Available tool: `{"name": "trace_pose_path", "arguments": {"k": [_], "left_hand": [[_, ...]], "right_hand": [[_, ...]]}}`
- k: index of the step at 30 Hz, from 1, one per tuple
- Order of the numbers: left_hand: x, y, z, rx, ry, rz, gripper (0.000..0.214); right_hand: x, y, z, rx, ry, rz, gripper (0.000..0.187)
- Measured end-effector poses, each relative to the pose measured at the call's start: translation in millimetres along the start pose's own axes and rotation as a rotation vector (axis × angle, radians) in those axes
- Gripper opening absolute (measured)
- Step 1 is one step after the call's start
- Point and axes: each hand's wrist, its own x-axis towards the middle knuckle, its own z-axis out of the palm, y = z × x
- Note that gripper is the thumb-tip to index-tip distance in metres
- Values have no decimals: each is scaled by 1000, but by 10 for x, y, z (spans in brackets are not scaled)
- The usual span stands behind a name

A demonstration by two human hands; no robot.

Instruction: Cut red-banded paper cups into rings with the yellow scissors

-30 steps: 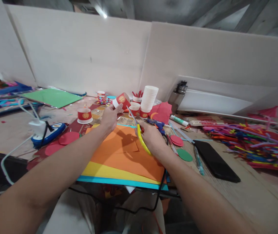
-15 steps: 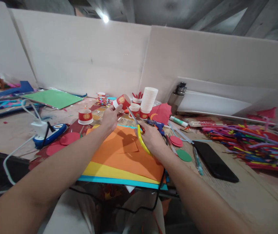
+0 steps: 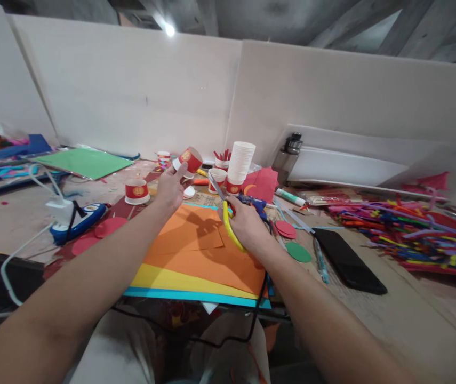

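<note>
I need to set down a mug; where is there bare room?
Barest: the brown board right of the black phone, nearside of the pipe cleaners. A smaller, scrap-dotted patch lies between green sheet and power strip. Crowded: around the cup stack and right hand.

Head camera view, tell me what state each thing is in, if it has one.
Red-and-white paper cup: tilted, gripped by the left hand
Yellow-handled metal scissors: held in the right hand; blade opening unclear
Other red-and-white paper cup: standing
White paper cup stack: nested, standing
Orange paper sheets: lying flat over yellow paper
Black rectangular phone: lying flat, unlit
White-and-green tube: lying on its side
</note>
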Motion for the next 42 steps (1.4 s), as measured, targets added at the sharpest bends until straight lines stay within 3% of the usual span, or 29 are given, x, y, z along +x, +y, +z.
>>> {"name": "trace_pose_path", "arguments": {"k": [19, 25, 32, 42], "left_hand": [[-156, -142, 85, 69, -126, -9, 29], [-170, -129, 95, 76, -112, -36, 34], [-82, -94, -1, -15, -13, -118, 30], [-145, -117, 61, -13, -55, -142, 37]], "right_hand": [[13, 9, 22, -28, -16, 19, 35], [15, 12, 28, -12, -32, 27, 36], [16, 11, 19, -30, -39, 77, 41], [2, 3, 18, -66, -37, 74, 42]]}}
